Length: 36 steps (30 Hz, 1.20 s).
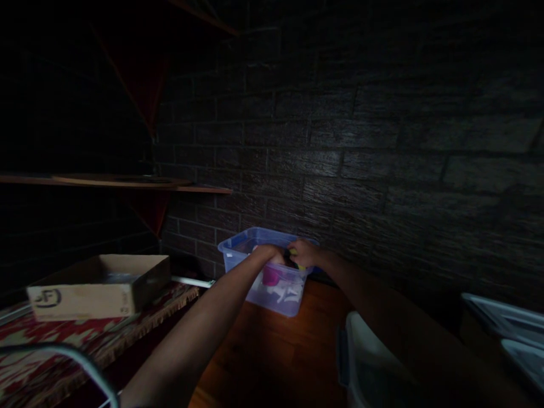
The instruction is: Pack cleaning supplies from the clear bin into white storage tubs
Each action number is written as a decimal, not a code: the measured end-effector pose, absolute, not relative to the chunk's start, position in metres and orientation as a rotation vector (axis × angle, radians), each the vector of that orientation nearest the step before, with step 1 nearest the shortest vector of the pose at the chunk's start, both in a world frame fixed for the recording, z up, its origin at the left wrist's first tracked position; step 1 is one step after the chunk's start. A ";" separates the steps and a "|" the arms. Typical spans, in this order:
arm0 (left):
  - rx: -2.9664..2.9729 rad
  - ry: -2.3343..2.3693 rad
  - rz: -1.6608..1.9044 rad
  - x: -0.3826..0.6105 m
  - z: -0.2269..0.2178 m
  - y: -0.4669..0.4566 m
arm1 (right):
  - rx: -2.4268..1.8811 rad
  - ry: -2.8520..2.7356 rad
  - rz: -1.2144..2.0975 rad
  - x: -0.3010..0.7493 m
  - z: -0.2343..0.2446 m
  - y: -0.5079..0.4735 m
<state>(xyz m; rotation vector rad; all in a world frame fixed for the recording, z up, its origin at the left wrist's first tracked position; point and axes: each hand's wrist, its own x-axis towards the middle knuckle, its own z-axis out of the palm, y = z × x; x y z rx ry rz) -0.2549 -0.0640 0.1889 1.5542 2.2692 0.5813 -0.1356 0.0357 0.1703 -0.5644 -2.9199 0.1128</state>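
Observation:
Both my arms reach forward into a clear blue plastic bin (238,245) that stands on a wooden floor against a dark brick wall. My left hand (268,253) is curled over the bin's middle, fingers closed on something I cannot make out. My right hand (303,252) is beside it, fingers closed around a dark and yellow item (293,258). Inside the bin, a pink cup-like object (270,276) and white items (284,293) show through the wall. The room is very dark.
An open cardboard box (97,286) sits on a red patterned surface (63,340) at the left. A wooden shelf (114,182) hangs above it. A white plastic container (365,362) lies near my right arm. Pale trays (510,328) are at the right edge.

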 end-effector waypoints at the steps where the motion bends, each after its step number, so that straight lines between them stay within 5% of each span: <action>1: 1.519 2.267 0.484 -0.254 0.192 -0.064 | -0.565 -2.883 0.119 -0.131 0.174 0.036; 6: 1.414 2.289 0.414 -0.260 0.232 -0.081 | -0.559 -2.712 0.224 -0.089 0.203 0.037; 13: 1.494 1.946 1.111 -0.246 0.287 -0.126 | -0.588 -2.339 0.612 -0.001 0.242 0.034; 18: 1.478 1.270 1.501 -0.155 0.263 -0.109 | -0.524 -2.083 1.024 0.063 0.251 0.010; 26: 1.314 0.671 1.374 -0.039 0.228 -0.086 | -0.249 -1.765 1.181 0.142 0.246 -0.027; 36: 1.469 0.702 1.587 -0.003 0.207 -0.098 | -0.257 -1.682 1.227 0.177 0.218 -0.054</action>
